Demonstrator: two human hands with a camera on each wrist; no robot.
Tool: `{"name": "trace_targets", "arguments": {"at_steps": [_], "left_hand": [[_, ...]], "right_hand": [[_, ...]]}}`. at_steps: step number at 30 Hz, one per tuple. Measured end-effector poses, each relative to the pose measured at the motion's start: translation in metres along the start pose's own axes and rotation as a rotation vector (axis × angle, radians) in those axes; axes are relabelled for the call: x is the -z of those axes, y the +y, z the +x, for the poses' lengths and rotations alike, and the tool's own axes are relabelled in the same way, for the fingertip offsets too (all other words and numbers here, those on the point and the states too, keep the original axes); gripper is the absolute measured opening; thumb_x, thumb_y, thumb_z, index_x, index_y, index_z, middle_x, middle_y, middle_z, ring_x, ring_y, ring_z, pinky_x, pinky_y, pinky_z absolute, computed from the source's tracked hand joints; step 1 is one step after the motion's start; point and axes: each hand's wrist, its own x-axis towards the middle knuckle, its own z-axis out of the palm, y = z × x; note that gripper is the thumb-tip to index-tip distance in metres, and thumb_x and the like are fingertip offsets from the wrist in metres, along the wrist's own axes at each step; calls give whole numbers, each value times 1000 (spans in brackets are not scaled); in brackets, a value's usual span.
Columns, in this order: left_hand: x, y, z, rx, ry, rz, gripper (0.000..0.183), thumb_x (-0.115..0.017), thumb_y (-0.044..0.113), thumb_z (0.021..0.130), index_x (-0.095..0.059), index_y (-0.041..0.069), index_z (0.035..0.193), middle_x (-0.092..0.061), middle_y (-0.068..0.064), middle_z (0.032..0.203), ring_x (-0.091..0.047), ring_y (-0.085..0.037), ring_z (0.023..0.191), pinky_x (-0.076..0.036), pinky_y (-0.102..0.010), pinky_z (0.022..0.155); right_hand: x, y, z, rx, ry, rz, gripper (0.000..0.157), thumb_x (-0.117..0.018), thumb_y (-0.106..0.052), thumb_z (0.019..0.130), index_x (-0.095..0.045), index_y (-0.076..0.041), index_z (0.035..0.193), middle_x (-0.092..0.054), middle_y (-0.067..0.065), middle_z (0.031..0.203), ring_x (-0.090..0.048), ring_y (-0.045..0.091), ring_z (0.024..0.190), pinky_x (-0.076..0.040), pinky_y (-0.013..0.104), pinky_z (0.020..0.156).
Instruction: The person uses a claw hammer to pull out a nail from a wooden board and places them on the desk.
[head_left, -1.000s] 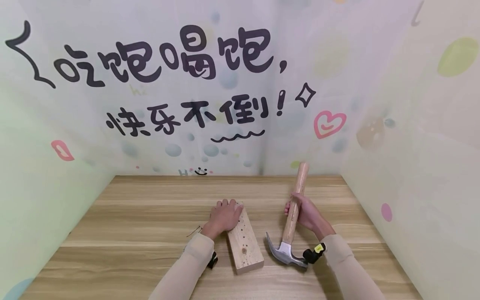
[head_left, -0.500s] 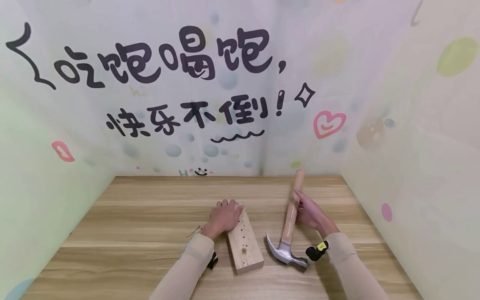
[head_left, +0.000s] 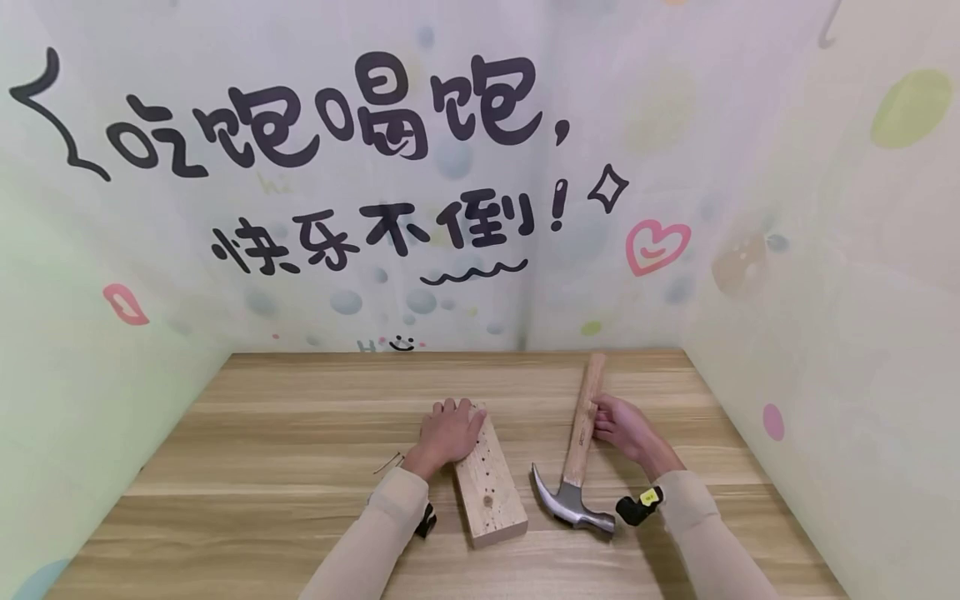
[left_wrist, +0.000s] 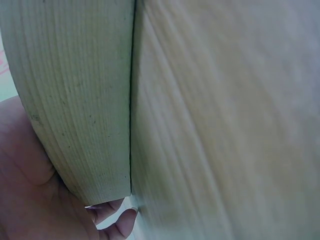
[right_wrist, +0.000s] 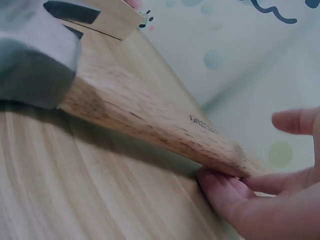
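Observation:
A pale wooden block, dotted with small dark holes, lies lengthwise on the table. My left hand grips its far end, thumb on top; the left wrist view shows fingers bent past the end of the block. To the right, a claw hammer lies with its metal head toward me and its wooden handle pointing away. My right hand is beside that handle. In the right wrist view its fingers touch the underside of the handle, while the thumb stands away from it.
A few thin dark nails lie on the wood-grain table, left of the left wrist. A printed back wall and side walls close in the table. Each wrist wears a black camera.
The hammer handle has lowered toward the table, and my right hand has loosened from it and shifted slightly right. The left hand and block have stayed put.

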Motion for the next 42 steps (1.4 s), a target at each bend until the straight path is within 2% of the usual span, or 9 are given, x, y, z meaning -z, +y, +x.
{"name": "trace_targets", "arguments": {"at_steps": [3, 11, 17, 21, 25, 28, 34, 39, 42], "left_hand": [[0, -1, 0, -1, 4, -2, 56, -31, 46, 106, -51, 3, 135, -53, -24, 129, -47, -42, 120, -40, -59, 95], [2, -2, 0, -4, 13, 3, 54, -32, 45, 106, -52, 3, 134, -53, -24, 128, -48, -42, 119, -41, -58, 94], [0, -4, 3, 1, 2, -3, 54, -32, 45, 106, -51, 3, 136, -52, -24, 129, -47, -41, 120, -40, -58, 96], [0, -5, 3, 1, 3, -6, 55, -32, 45, 106, -50, 2, 136, -52, -25, 130, -47, -41, 120, -40, -58, 96], [1, -6, 4, 8, -18, -11, 56, -31, 46, 106, -49, 3, 138, -51, -24, 131, -47, -41, 120, -39, -58, 97], [2, -7, 4, 5, -18, -17, 56, -31, 45, 106, -50, 3, 137, -52, -25, 131, -47, -41, 120, -40, -58, 97], [5, -8, 6, -6, 0, -39, 55, -33, 43, 106, -50, 1, 137, -51, -27, 134, -47, -43, 124, -39, -59, 100], [11, -16, 4, -25, 21, -68, 50, -36, 39, 107, -52, 3, 137, -53, -26, 133, -49, -43, 124, -41, -58, 100], [22, -26, -2, -26, 59, -65, 47, -38, 36, 106, -53, 4, 138, -55, -24, 134, -49, -42, 126, -39, -60, 102]], "right_hand": [[-1, -1, -1, -9, 34, -15, 48, -43, -16, 103, -32, 15, 138, -62, 6, 100, -63, 12, 88, -51, 29, 87], [-4, -3, -1, -22, 101, -14, 29, -47, -11, 101, -48, 11, 119, -56, 3, 86, -61, 12, 80, -54, 26, 80], [-4, -2, -4, -28, 113, -43, 50, -41, -13, 103, -34, 20, 140, -52, 21, 113, -61, 20, 96, -52, 33, 93], [-5, -3, -6, -29, 120, -31, 55, -38, -14, 103, -25, 19, 146, -40, 36, 133, -58, 29, 109, -45, 43, 105], [-5, -4, -8, -35, 130, 2, 56, -39, -13, 103, -23, 19, 146, -40, 40, 136, -60, 29, 106, -41, 46, 108], [-4, -3, -8, -29, 114, 13, 56, -39, -12, 103, -22, 20, 145, -37, 45, 139, -59, 35, 115, -38, 47, 110], [-4, 0, -6, -10, 94, 0, 54, -37, -10, 102, -22, 23, 143, -30, 45, 145, -38, 48, 137, -35, 48, 112], [-4, -1, -7, 16, 67, -36, 54, -35, -9, 102, -21, 24, 143, -28, 45, 146, -38, 47, 137, -35, 48, 112], [-5, -3, -11, 37, 78, -127, 53, -35, -10, 103, -24, 23, 143, -34, 44, 143, -44, 45, 132, -37, 47, 111]]}}
